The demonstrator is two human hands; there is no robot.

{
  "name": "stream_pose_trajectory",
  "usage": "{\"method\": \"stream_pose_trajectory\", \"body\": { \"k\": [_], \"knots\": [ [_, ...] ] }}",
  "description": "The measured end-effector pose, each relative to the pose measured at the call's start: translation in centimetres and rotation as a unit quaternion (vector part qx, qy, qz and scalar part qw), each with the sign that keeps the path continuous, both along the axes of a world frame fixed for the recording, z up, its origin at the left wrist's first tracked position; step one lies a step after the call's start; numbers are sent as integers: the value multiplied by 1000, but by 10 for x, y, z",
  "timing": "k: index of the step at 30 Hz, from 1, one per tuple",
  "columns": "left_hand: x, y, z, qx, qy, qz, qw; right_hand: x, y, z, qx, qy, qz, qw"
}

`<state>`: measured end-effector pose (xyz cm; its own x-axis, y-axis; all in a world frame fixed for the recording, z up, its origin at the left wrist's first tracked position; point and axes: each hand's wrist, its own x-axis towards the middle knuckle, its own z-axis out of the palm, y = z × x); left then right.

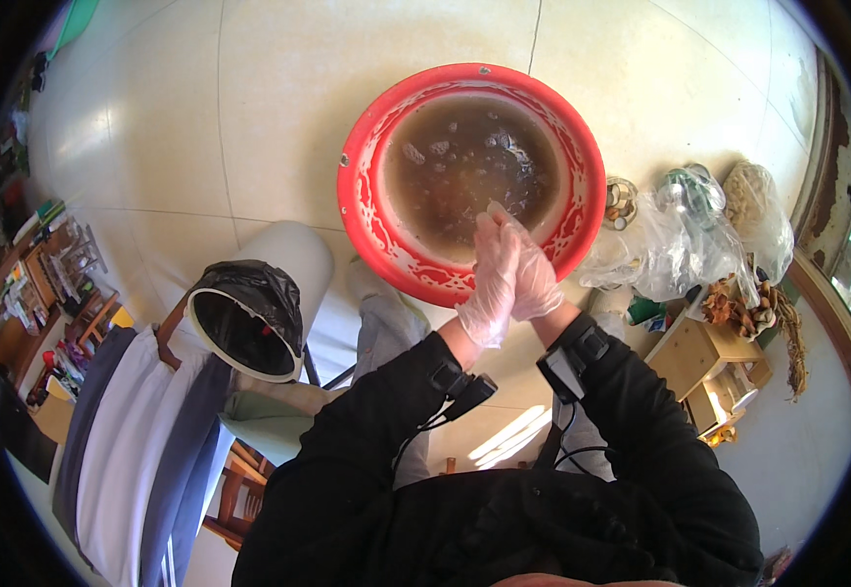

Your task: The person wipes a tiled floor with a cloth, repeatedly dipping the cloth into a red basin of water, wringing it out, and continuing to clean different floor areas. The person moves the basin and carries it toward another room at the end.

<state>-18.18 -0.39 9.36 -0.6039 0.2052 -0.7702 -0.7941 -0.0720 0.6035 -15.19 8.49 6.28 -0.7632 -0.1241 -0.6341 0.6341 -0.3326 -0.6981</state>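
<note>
My left hand [490, 282] and my right hand [534, 273], both in clear plastic gloves, are pressed together palm to palm. They are over the near rim of a red and white enamel basin [352, 213], fingertips pointing away from me. Whether anything lies between the palms is hidden. Inside the basin is murky brown water [462, 169] with patches of foam on its surface. The enamel rim is chipped in a few spots.
Left of my legs is a bin with a black liner [253, 293], near a green cushion [267, 425]. At right are clear plastic bags [678, 242], a glass jar [620, 202], dried flowers [737, 301] and a small wooden cabinet [704, 348]. Pale floor tiles [278, 110] surround the basin.
</note>
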Motion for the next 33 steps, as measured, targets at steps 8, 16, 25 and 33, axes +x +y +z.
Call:
{"method": "stream_pose_trajectory", "body": {
  "k": [8, 16, 25, 33],
  "knots": [
    [9, -31, 62, 47, 58, -91, 993, -49, 12, -6, -83, -266, -170, 945],
    [7, -55, 51, -26, 53, -79, 995, -59, 12, 4, -4, -313, -99, 945],
    [19, -52, 38, -12, -39, 6, 999, -52, 10, -4, -44, -330, -89, 939],
    [27, -62, 21, -132, 204, -149, 959, -45, 12, -7, -94, -362, -117, 920]
  ]
}}
